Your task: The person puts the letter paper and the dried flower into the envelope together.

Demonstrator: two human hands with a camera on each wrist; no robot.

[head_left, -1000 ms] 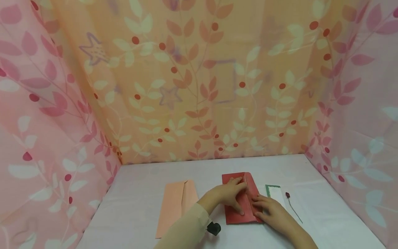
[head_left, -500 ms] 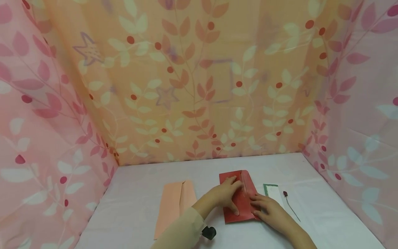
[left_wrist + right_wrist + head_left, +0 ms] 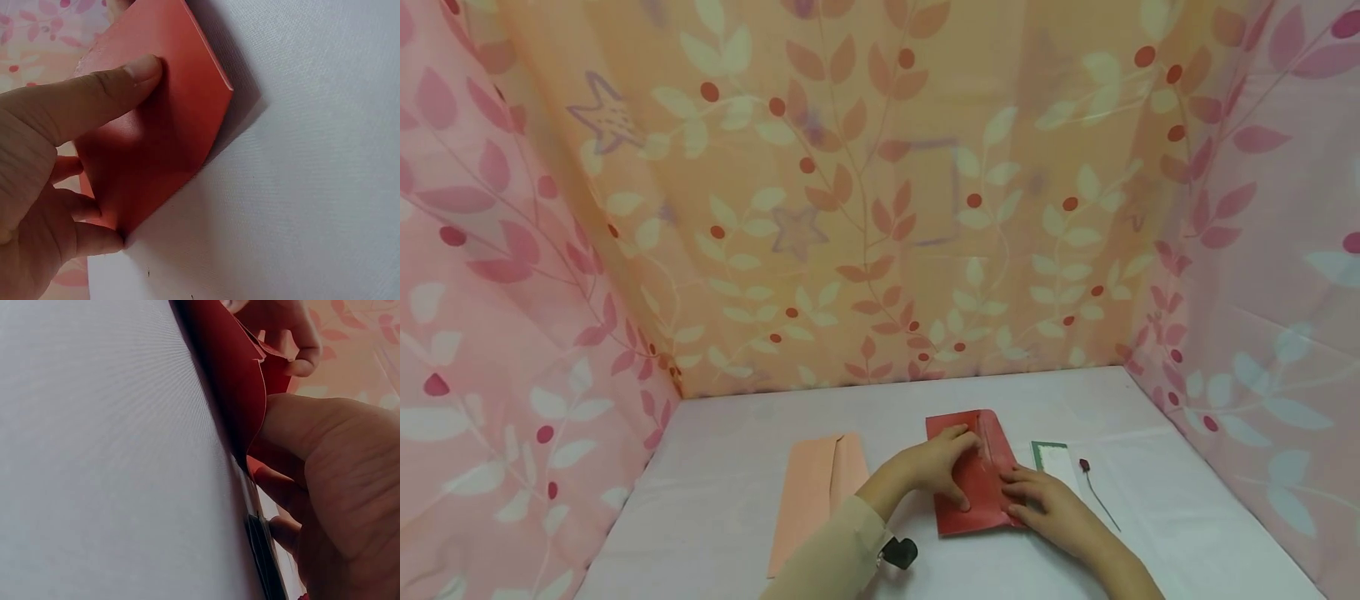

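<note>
Both the left hand (image 3: 931,467) and the right hand (image 3: 1051,502) are upon the red envelope (image 3: 982,487), which lies on the white worktop (image 3: 722,475), between the orange envelope (image 3: 799,492) and the card (image 3: 1057,457). The left hand has its thumb and fingers spread apart; the thumb rests on the face of the red envelope, and the fingertips touch it near the far edge. In the left wrist view the paper is bent under this hand, and one corner stands a little off the cloth. The right hand touches the flap (image 3: 997,446), at the right side of the envelope; its thumb is against the curved paper edge, but whether thumb and fingers pinch it, I cannot tell. The orange envelope is on the left, partly hidden by the light sleeve (image 3: 827,550). A small black object (image 3: 899,552) is just beside the sleeve's cuff. The card, white with green border, is partly hidden by the right hand. To its right lies a flower (image 3: 1085,467) with dark red head and thin stem.
</note>
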